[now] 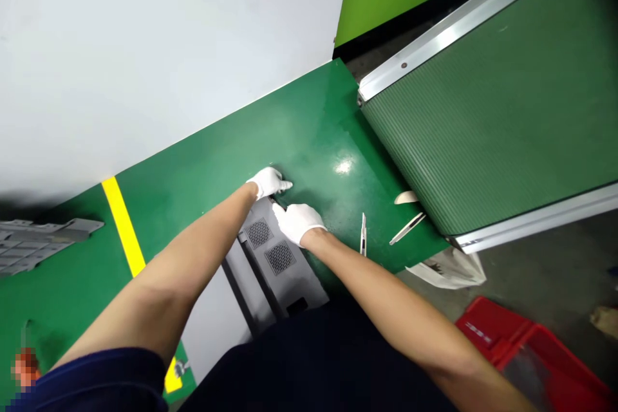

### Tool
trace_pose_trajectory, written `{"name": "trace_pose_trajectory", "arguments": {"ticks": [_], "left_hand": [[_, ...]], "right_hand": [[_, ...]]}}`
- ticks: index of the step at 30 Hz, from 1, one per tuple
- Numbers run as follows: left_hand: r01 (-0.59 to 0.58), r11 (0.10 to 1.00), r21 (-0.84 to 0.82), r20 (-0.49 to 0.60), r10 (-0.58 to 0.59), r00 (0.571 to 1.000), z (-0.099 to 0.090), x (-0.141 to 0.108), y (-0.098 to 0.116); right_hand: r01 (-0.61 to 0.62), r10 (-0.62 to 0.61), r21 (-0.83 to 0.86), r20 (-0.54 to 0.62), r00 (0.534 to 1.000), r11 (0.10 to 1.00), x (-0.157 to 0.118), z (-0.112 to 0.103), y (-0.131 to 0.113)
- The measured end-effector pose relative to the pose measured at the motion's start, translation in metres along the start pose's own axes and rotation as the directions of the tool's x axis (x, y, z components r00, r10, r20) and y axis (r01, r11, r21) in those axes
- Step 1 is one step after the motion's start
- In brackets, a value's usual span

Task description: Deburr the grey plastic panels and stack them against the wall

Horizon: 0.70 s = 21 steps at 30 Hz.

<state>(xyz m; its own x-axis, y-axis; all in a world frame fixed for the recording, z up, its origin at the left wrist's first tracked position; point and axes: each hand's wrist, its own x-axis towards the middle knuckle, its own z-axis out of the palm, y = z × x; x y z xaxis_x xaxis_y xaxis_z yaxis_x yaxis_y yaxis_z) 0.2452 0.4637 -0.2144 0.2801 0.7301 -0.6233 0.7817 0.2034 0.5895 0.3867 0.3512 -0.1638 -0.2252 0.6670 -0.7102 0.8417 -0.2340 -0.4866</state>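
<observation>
On the green bench (299,129), a vented grey panel (300,277) lies with left hand (267,182) and right hand (298,221) at its far end, probably to steady it; fingers (285,185) part-curled, any hold unclear.

A wall (159,51) stands at upper left, behind a table (232,141). On the table, a panel (309,277) lies at lower centre, the left hand (270,183) and right hand (297,224) at its far end. Tape (123,225) runs to its left. Right of the right hand lie two knives (364,235); a conveyor (512,96) fills the upper right, a crate (519,338) below it.
</observation>
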Motion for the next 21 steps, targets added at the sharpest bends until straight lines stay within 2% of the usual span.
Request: {"name": "trace_pose_trajectory", "arguments": {"ticks": [2, 3, 4, 6, 7, 8, 9, 11, 13, 14, 15, 16, 17, 18, 19, 20, 21], "left_hand": [[-0.011, 0.967, -0.254, -0.165, -0.032, 0.986, -0.015, -0.008, 0.001], [-0.058, 0.890, -0.452, -0.242, -0.060, 0.968, -0.025, -0.013, 0.001], [-0.119, 0.747, -0.654, -0.289, -0.101, 0.952, -0.035, -0.020, 0.001], [-0.199, 0.356, -0.913, -0.271, -0.166, 0.948, -0.052, -0.038, -0.001], [-0.197, 0.204, -0.959, -0.232, -0.164, 0.959, -0.056, -0.049, -0.002], [-0.183, 0.094, -0.979, -0.196, -0.162, 0.967, -0.057, -0.061, -0.003], [-0.169, 0.019, -0.985, -0.170, -0.168, 0.971, -0.055, -0.073, -0.004], [-0.139, -0.057, -0.989, -0.127, -0.179, 0.976, -0.040, -0.098, -0.002], [-0.096, -0.047, -0.994, -0.087, -0.168, 0.982, -0.014, -0.121, 0.008], [-0.080, -0.004, -0.997, -0.078, -0.148, 0.986, 0.002, -0.133, 0.016], [-0.084, 0.069, -0.994, -0.092, -0.119, 0.989, 0.020, -0.144, 0.028], [-0.108, 0.176, -0.979, -0.124, -0.084, 0.989, 0.038, -0.156, 0.041], [-0.156, 0.302, -0.940, -0.172, -0.029, 0.985, 0.056, -0.167, 0.055], [-0.230, 0.439, -0.868, -0.232, 0.050, 0.971, 0.073, -0.177, 0.069], [-0.300, 0.561, -0.771, -0.263, 0.147, 0.953, 0.088, -0.187, 0.083], [-0.358, 0.644, -0.676, -0.277, 0.228, 0.933, 0.101, -0.196, 0.094], [-0.392, 0.691, -0.607, -0.273, 0.282, 0.920, 0.112, -0.204, 0.103]], "right_hand": [[-0.025, 0.025, 0.026, 0.008, 1.000, 0.999, -0.005, -0.001, 0.013], [-0.046, 0.046, 0.049, 0.012, 0.999, 0.998, -0.007, 0.002, 0.022], [-0.070, 0.069, 0.077, 0.016, 0.997, 0.995, -0.010, 0.005, 0.033], [-0.121, 0.120, 0.134, 0.017, 0.993, 0.983, -0.016, 0.016, 0.054], [-0.148, 0.148, 0.159, 0.015, 0.989, 0.976, -0.020, 0.022, 0.064], [-0.170, 0.172, 0.177, 0.006, 0.985, 0.969, -0.023, 0.028, 0.071], [-0.183, 0.188, 0.189, -0.012, 0.982, 0.965, -0.027, 0.032, 0.077], [-0.152, 0.179, 0.192, -0.129, 0.975, 0.970, -0.036, 0.038, 0.082], [-0.040, 0.113, 0.214, -0.339, 0.934, 0.976, -0.046, 0.038, 0.081], [0.038, 0.086, 0.274, -0.428, 0.899, 0.961, -0.051, 0.036, 0.079], [0.113, 0.094, 0.393, -0.470, 0.878, 0.913, -0.055, 0.035, 0.077], [0.165, 0.124, 0.567, -0.436, 0.891, 0.807, -0.059, 0.033, 0.076], [0.170, 0.130, 0.760, -0.317, 0.939, 0.628, -0.062, 0.032, 0.075], [0.114, 0.079, 0.912, -0.157, 0.984, 0.395, -0.065, 0.032, 0.077], [0.024, -0.023, 0.988, -0.021, 1.000, 0.153, -0.067, 0.032, 0.080], [-0.065, -0.144, 0.996, 0.057, 0.988, -0.055, -0.070, 0.033, 0.085], [-0.128, -0.248, 0.969, 0.074, 0.966, -0.213, -0.073, 0.035, 0.092]]}}
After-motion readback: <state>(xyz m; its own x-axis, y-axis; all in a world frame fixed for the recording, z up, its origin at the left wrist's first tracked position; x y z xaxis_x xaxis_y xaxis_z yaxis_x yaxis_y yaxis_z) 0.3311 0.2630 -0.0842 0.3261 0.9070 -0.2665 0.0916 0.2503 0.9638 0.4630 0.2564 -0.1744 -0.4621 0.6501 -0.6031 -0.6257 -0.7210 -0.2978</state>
